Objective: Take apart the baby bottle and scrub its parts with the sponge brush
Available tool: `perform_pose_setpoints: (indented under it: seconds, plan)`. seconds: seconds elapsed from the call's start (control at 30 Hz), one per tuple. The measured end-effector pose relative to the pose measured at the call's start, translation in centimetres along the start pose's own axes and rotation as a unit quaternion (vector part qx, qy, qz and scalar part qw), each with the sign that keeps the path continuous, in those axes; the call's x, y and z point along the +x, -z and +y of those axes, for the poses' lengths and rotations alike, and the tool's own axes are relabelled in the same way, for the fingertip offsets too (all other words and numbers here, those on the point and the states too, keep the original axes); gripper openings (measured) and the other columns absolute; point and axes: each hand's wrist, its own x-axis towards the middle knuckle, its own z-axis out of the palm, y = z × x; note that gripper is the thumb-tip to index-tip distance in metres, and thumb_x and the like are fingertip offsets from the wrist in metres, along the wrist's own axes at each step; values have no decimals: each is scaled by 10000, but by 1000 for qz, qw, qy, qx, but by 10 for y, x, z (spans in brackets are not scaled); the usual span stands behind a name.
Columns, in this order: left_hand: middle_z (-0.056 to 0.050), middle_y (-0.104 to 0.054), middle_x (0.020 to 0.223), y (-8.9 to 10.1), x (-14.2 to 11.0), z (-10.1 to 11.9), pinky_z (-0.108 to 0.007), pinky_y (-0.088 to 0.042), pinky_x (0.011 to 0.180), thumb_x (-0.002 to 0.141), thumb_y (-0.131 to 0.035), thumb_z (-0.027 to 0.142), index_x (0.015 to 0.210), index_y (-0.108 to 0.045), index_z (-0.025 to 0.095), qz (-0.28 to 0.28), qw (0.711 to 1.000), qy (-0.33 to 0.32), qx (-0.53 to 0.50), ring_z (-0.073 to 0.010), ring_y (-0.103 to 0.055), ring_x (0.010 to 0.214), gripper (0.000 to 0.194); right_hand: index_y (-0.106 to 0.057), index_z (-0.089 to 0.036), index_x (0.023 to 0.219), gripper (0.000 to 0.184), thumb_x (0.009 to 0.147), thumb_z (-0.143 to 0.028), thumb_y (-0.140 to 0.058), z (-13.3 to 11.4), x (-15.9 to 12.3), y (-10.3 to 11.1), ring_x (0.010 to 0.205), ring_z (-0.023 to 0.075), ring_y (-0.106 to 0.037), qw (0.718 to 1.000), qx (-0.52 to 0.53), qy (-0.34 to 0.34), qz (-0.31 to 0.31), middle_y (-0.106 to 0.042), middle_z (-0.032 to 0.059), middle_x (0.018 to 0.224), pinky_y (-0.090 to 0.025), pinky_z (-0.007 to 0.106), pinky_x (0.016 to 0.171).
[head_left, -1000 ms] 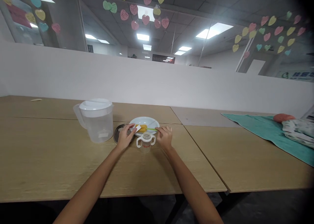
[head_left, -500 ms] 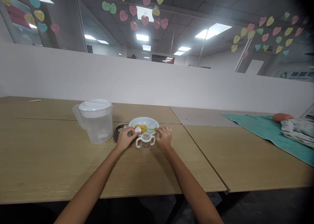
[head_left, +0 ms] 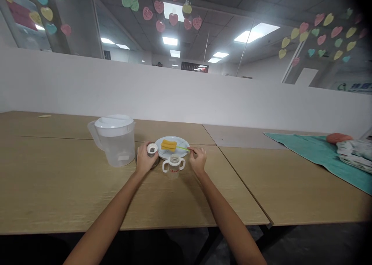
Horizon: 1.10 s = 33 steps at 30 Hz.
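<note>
The left hand (head_left: 143, 159) curls its fingers round a white cap (head_left: 152, 145), opening toward the camera; the right hand (head_left: 198, 159) pinches a thin green stick (head_left: 182, 148) reaching left toward the yellow sponge (head_left: 169, 145) on a plate (head_left: 163, 154) beyond and between both grips. The two-handled cup (head_left: 173, 168) stands upright between the hands, nearer the wearer. The step looks like handling cap and stick, apart; joining them would call for steady aim at the opening
</note>
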Motion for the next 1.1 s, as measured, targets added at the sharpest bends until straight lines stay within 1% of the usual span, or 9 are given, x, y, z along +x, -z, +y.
perform_pose_setpoints:
  seconds: [0.1, 0.2, 0.37, 0.53, 0.67, 0.73, 0.8, 0.9, 1.1]
  plan:
    - [-73, -550, 1023, 1, 5, -11, -381, -406, 887, 689, -644, 322, 1180, -457, 193, 48, 998, 40, 1, -251, -519, 993, 541, -703, -186, 810, 269, 776, -116, -446, 0, 1, 1, 768, 167, -527, 1000, -9, -13, 2, -688, 22, 800, -349, 287, 758]
    - [-56, -551, 990, 1, 8, -20, -365, -418, 866, 654, -680, 324, 1201, -440, 199, 61, 996, 67, -24, -229, -539, 952, 610, -702, -186, 809, 269, 777, -116, -444, 2, 2, 1, 773, 168, -531, 1000, -12, -19, 3, -688, 27, 804, -352, 288, 764]
    - [-88, -588, 1050, 3, 7, -22, -382, -411, 872, 704, -644, 389, 1173, -494, 200, 58, 995, 82, -20, -249, -538, 982, 527, -702, -190, 803, 265, 782, -122, -446, 5, 1, 0, 776, 170, -531, 1000, -16, -20, 3, -689, 25, 801, -350, 291, 762]
    - [-76, -576, 1023, 4, 7, -20, -369, -432, 836, 743, -589, 375, 1294, -393, 212, 25, 995, 86, -45, -224, -562, 895, 606, -704, -188, 823, 273, 785, -122, -442, 4, 1, 0, 784, 171, -529, 1000, -19, -22, -5, -688, 31, 818, -355, 291, 772]
    - [-72, -511, 978, 1, 6, -22, -378, -435, 843, 717, -573, 286, 1165, -492, 201, 4, 997, 76, -29, -225, -532, 896, 463, -706, -186, 815, 278, 785, -119, -437, 6, 1, 0, 778, 173, -522, 999, -30, -28, -4, -689, 30, 811, -354, 289, 770]
    - [-66, -494, 944, 0, 5, -23, -384, -434, 840, 687, -577, 251, 1089, -504, 196, -1, 997, 72, -14, -235, -511, 918, 412, -707, -187, 819, 284, 788, -120, -433, 8, 1, -1, 766, 172, -517, 999, -35, -32, -4, -687, 32, 810, -351, 288, 763]
    - [-54, -481, 912, 0, 5, -22, -385, -436, 827, 664, -577, 227, 1057, -488, 196, -12, 998, 64, -1, -233, -500, 906, 404, -707, -188, 828, 291, 790, -120, -427, 9, 0, -1, 763, 171, -512, 999, -39, -35, -7, -685, 35, 811, -349, 286, 756]
    - [-41, -464, 885, 2, 3, -18, -382, -439, 812, 654, -577, 225, 1056, -468, 195, -57, 997, 37, 23, -228, -499, 882, 418, -705, -190, 834, 294, 790, -118, -423, 10, 0, -1, 769, 171, -509, 998, -43, -35, -11, -681, 36, 806, -347, 286, 756]
    - [-92, -503, 998, 4, 1, -18, -401, -428, 838, 664, -565, 279, 1074, -462, 175, -130, 989, 19, 70, -279, -516, 968, 435, -704, -187, 824, 297, 784, -109, -420, 9, 0, -1, 771, 175, -514, 998, -43, -33, -15, -685, 35, 815, -347, 290, 762]
